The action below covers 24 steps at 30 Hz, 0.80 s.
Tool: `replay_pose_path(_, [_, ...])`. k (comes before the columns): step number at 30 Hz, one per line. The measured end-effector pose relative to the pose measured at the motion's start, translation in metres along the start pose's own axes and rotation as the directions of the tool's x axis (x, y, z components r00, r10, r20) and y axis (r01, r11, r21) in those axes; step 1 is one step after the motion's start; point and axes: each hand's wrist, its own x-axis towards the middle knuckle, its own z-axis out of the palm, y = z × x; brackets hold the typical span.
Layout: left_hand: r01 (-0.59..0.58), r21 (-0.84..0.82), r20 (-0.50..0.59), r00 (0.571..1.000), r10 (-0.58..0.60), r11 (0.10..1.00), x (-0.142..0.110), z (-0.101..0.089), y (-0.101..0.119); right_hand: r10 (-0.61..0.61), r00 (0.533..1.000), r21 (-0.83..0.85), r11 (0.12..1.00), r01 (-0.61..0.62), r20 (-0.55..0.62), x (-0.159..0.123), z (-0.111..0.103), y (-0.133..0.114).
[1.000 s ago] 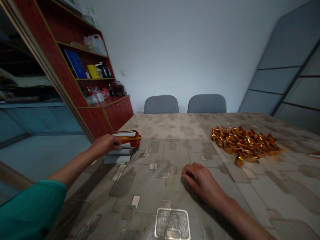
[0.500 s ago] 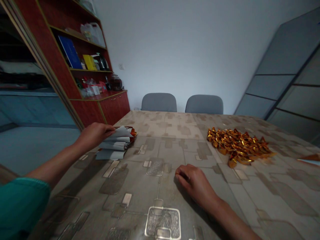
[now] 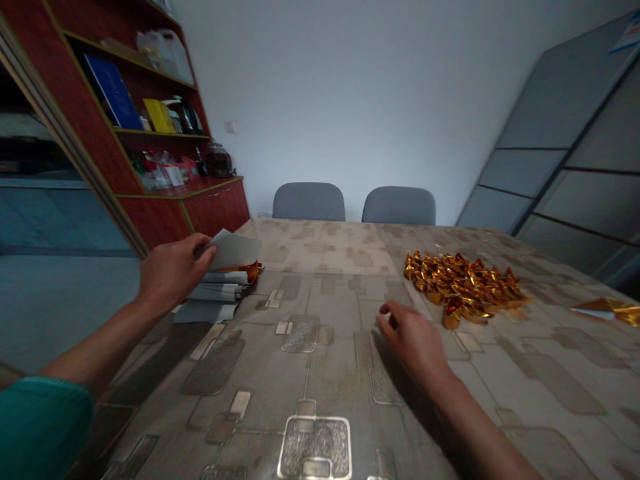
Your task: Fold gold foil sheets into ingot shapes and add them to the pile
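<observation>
- Paper sheet (image 3: 231, 250): it is grey, and my left hand (image 3: 175, 273) holds it up above the stack.
- My left fingers (image 3: 203, 252) are shut on the sheet, and they pinch it against my thumb.
- Paper stack (image 3: 215, 293) lies on the table top (image 3: 320, 373), right by my left hand. A shiny orange wrapper (image 3: 250, 272) pokes out at its far end.
- My right hand (image 3: 413, 340) is empty. Its fingers (image 3: 387, 313) curl loosely near the pile of gold foil shapes (image 3: 460, 287), but do not touch it.
- One flat gold foil piece (image 3: 607, 310) lies well apart, over to the right.
- I think the step in hand is taking one sheet from the stack.
- I think the next move calls for a firm pinch, so the thin sheet does not slip.
</observation>
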Motion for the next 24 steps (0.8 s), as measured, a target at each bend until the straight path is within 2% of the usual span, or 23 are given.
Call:
replay_pose_path(3, [0.020, 0.015, -0.019, 1.000, -0.019, 1.000, -0.001, 0.000, 0.000, 0.152, 0.975, -0.117, 0.978, -0.173, -0.164, 0.010, -0.027, 0.049])
replay_pose_path(6, [0.066, 0.026, -0.071, 0.995, -0.064, 0.997, -0.001, 0.000, -0.001, 0.290, 0.921, -0.216, 0.913, -0.348, -0.259, 0.004, -0.045, 0.103])
replay_pose_path(7, [0.085, 0.029, -0.096, 0.992, -0.082, 0.996, 0.000, 0.001, -0.001, 0.328, 0.908, -0.229, 0.893, -0.388, -0.263, 0.000, -0.046, 0.118])
replay_pose_path(10, [0.127, 0.009, -0.193, 0.973, -0.123, 0.992, 0.001, 0.005, 0.001, 0.353, 0.921, -0.198, 0.903, -0.382, -0.166, -0.013, -0.040, 0.146])
replay_pose_path(13, [0.103, -0.030, -0.276, 0.955, -0.107, 0.994, -0.001, 0.009, 0.004, 0.341, 0.932, -0.174, 0.917, -0.359, -0.123, -0.017, -0.029, 0.149])
replay_pose_path(17, [0.004, 0.021, -0.321, 0.947, 0.003, 1.000, -0.005, 0.014, 0.007, 0.353, 0.933, -0.188, 0.914, -0.360, -0.069, -0.009, -0.022, 0.134])
replay_pose_path(21, [-0.096, 0.108, -0.168, 0.979, 0.113, 0.990, -0.004, 0.016, 0.006, 0.300, 0.951, -0.248, 0.918, -0.309, -0.072, -0.004, -0.019, 0.127])
replay_pose_path(24, [-0.148, 0.124, -0.087, 0.983, 0.159, 0.981, 0.001, 0.020, 0.001, 0.266, 0.960, -0.265, 0.923, -0.280, -0.088, -0.004, -0.020, 0.131])
